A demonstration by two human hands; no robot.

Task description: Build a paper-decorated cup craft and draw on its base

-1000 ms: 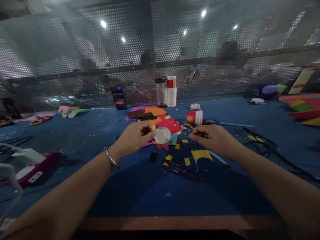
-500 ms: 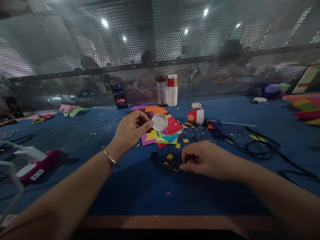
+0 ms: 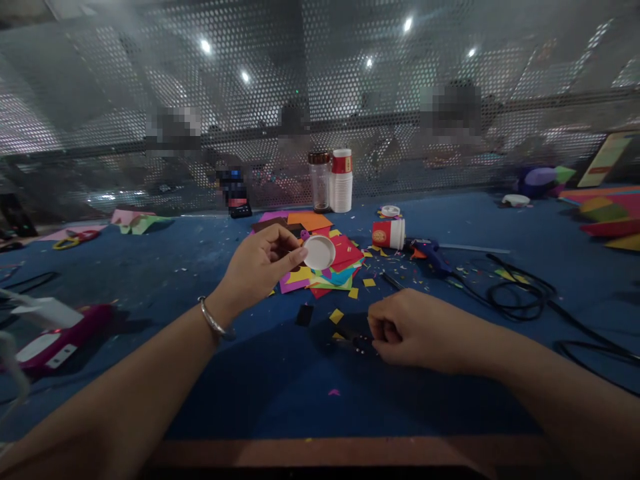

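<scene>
My left hand (image 3: 263, 267) is raised, pinching a white round shallow cup bottom or lid (image 3: 320, 253) between thumb and fingers, its hollow face towards me. Low over the blue table, my right hand (image 3: 405, 330) has curled fingers; whether anything is inside them is hidden. A dark tool with shiny dots (image 3: 363, 343), perhaps scissors, lies by its fingertips. Behind the white piece is a pile of coloured paper (image 3: 347, 252). Small yellow paper squares (image 3: 337, 316) and a black piece (image 3: 305, 315) lie between the hands.
A red-and-white paper cup (image 3: 389, 235) lies on its side beside a blue glue gun (image 3: 433, 257) with a coiled black cable (image 3: 520, 293). A glass bottle (image 3: 320, 183) and stacked cups (image 3: 343, 190) stand before a perforated metal screen. A magenta power strip (image 3: 65, 340) is at left.
My right hand has shifted slightly right, and more of the dark tool shows beside its fingers. My left hand still holds the white round piece, now slightly lower in view.
</scene>
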